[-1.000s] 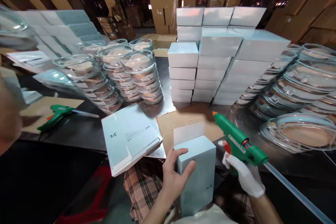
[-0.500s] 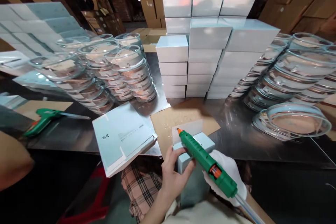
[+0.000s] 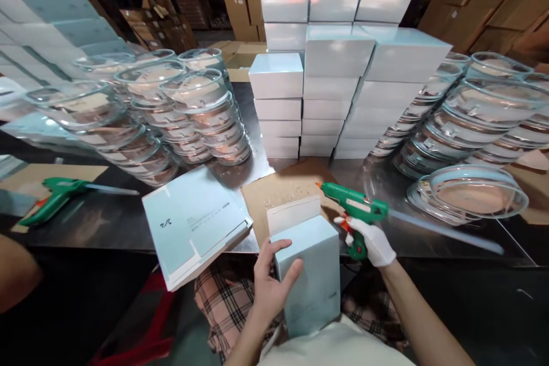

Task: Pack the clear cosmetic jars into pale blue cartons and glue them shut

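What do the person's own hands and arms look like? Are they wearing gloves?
Only one glove! The right hand wears a plain white glove that stops at the wrist. The left hand is bare. Both forearms are bare too, with no sleeves covering them.

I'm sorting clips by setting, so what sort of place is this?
Probably a packing area in a warehouse: brown cartons are piled at the back, blue-and-white boxes are stacked on a metal table, and the right hand holds a glue gun.
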A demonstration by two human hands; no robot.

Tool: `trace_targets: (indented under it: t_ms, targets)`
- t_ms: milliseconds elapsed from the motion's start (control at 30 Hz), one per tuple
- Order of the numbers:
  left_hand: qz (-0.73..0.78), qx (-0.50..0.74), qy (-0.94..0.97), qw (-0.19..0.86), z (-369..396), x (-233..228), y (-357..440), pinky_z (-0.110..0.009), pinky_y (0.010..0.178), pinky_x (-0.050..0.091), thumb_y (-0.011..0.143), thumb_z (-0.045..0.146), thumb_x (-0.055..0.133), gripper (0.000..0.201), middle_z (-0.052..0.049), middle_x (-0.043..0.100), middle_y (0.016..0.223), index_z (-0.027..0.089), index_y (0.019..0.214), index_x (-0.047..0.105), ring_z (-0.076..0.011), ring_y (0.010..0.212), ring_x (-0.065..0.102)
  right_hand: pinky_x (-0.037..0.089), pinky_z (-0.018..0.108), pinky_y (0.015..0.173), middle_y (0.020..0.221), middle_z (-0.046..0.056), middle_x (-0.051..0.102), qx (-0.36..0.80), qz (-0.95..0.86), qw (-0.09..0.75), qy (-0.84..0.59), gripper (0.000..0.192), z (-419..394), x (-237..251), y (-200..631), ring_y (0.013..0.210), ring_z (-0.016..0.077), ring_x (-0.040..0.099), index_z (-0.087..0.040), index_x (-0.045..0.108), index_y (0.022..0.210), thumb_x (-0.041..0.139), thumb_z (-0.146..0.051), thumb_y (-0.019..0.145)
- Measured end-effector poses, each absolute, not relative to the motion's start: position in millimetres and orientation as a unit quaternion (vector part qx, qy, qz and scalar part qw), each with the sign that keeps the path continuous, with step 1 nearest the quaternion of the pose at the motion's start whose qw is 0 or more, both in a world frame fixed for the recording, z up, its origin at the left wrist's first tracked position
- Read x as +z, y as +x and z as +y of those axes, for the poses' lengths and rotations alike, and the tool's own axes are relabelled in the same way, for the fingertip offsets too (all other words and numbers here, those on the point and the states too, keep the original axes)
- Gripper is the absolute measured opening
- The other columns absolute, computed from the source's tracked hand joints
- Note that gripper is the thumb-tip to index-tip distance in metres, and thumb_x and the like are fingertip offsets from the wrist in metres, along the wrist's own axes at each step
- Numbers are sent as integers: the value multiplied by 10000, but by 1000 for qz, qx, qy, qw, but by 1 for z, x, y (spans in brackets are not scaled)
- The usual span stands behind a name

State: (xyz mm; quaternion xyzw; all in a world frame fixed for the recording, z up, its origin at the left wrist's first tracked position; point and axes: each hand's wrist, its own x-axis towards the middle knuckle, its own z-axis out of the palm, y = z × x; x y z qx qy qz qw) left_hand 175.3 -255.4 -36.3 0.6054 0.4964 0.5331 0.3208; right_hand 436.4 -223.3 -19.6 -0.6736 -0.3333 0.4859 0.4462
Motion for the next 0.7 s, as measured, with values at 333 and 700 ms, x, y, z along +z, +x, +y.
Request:
trace_targets:
  t_ms: [333, 700]
  targets:
    - [518, 537, 548, 378, -257, -50, 167, -377, 919, 538, 785, 619, 809, 447, -85, 727, 1085, 230, 997, 751, -292, 1071, 680, 562, 269, 678, 814, 65, 792, 426, -410, 387, -707, 265, -193, 10, 449, 753, 212, 721, -202, 761, 855, 804, -449, 769]
    - [403, 642, 464, 458, -249, -49, 182, -416, 943, 577, 823, 559, 825, 678, -83, 665, 1204, 322, 1310, 416, -279, 1144, 721, 521, 464, 1057, 1253, 165, 724, 551, -657, 352, -375, 803, -198, 21, 421, 1167, 304, 689, -150, 753, 1176, 713, -837, 761]
